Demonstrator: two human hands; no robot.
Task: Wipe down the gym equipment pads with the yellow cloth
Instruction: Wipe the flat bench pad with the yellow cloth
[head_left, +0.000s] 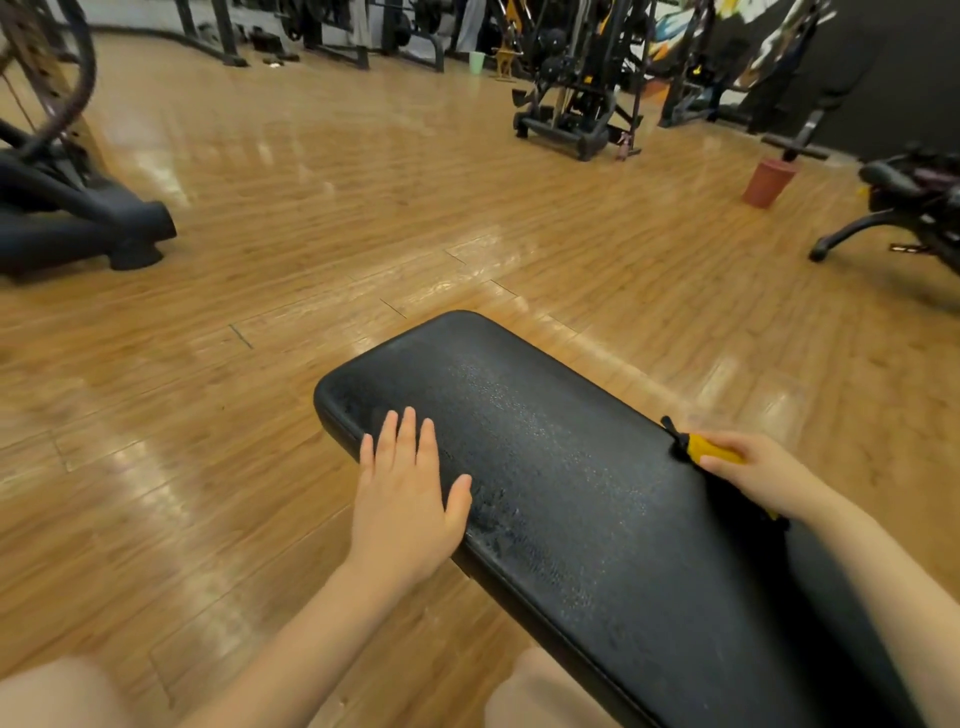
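Note:
A long black bench pad (561, 467) runs from the middle of the view to the lower right, its top showing damp streaks. My left hand (408, 493) lies flat on the pad's near left edge with straight, spread fingers. My right hand (753, 475) is at the pad's far right edge, fingers curled round a bunched yellow cloth with black trim (709, 451). Most of the cloth is hidden inside that hand.
Wooden floor surrounds the bench. A black machine base (104, 228) stands at the left, a weight rack (576, 93) at the back, a red bucket (768, 183) and another bench (909, 208) at the right. My knees show at the bottom edge.

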